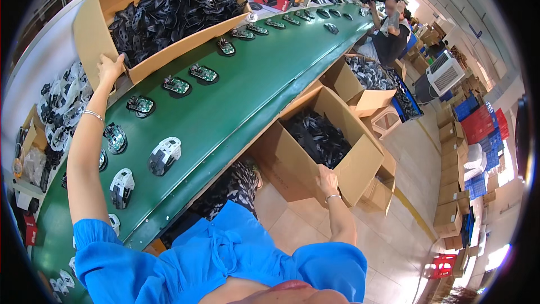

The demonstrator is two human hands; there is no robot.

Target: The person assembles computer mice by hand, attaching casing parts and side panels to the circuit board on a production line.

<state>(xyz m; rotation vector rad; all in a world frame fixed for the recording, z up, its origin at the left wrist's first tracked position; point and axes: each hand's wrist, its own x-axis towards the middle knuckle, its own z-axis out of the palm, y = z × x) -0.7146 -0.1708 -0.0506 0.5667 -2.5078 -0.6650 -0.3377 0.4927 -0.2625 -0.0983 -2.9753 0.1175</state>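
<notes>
Touching two open cardboard boxes (90, 36) (363, 175)

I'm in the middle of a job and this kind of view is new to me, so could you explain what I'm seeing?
There is no machine: each grip is a person's bare hand. The picture comes from a wide fisheye camera on that person's head, looking down, so straight edges bend. On the green work surface lie circuit-board assemblies and white-and-black shells. The left grip touches the edge of the upper carton, heaped with black parts. The right grip holds the rim of the lower carton, which contains dark parts. Another person is farther along.
</notes>
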